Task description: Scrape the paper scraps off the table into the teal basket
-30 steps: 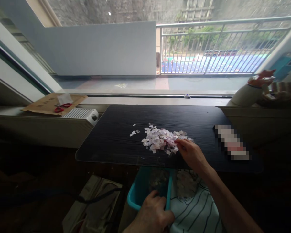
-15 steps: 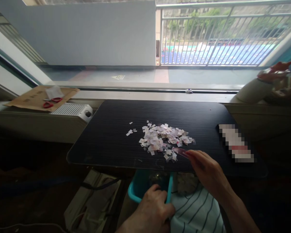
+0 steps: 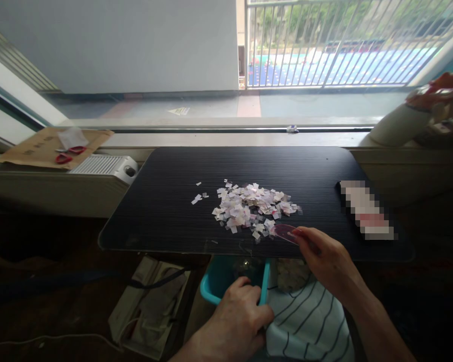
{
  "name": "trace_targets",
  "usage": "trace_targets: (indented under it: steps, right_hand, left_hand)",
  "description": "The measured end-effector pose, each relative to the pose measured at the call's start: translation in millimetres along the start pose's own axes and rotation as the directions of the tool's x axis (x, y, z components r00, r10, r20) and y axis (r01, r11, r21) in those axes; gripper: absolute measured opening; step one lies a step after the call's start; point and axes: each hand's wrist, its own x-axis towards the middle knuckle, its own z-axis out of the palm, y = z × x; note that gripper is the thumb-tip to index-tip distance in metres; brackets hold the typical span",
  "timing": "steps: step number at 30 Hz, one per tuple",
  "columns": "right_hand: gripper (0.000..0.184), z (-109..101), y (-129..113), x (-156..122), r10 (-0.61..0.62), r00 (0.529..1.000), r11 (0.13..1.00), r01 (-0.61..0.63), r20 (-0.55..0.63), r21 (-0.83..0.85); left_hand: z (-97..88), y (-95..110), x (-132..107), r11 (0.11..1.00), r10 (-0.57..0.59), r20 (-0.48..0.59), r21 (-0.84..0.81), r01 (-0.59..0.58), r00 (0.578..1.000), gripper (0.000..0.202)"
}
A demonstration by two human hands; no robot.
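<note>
Scraps [image 3: 236, 208] are heaped mid-frame on the tabletop [image 3: 147, 221], left of the nearer right hand [image 3: 326, 254]; in closed fingers [image 3: 304, 233] a strip [image 3: 286, 233] is pinched, slanting lengthwise toward the scraps. Lower centre, the bin [image 3: 265, 281] is gripped by the left hand [image 3: 239, 314].

The left grip [image 3: 245, 311], right grip [image 3: 327, 255] and forearms [image 3: 377, 317] are bare.

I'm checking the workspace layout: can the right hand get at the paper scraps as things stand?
Probably yes: the right hand is close to the paper scraps, holding a pinkish strip at their edge, and nothing else appears to block the way.
</note>
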Motion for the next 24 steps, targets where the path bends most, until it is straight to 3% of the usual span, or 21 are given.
trace_targets:
  steps: [10,20,24]
  right_hand:
    - [0.019,-9.2,4.0,-7.5,0.088,0.995,0.994,-0.090,-0.035,-0.058]
    - [0.021,-10.6,8.6,-0.5,0.079,0.992,0.991,-0.090,-0.101,-0.103]
    - [0.020,-15.6,5.5,-5.9,0.085,0.996,0.994,-0.085,-0.008,-0.062]
  left_hand:
    - [-3.4,-3.7,0.7,0.998,-0.038,0.015,-0.042,0.039,0.999,0.008]
    - [-3.9,-3.2,-0.9,0.997,-0.041,-0.003,-0.065,0.041,0.999,0.007]
    - [-2.4,-3.6,-1.1,0.997,-0.031,-0.043,-0.068,0.028,0.999,0.007]
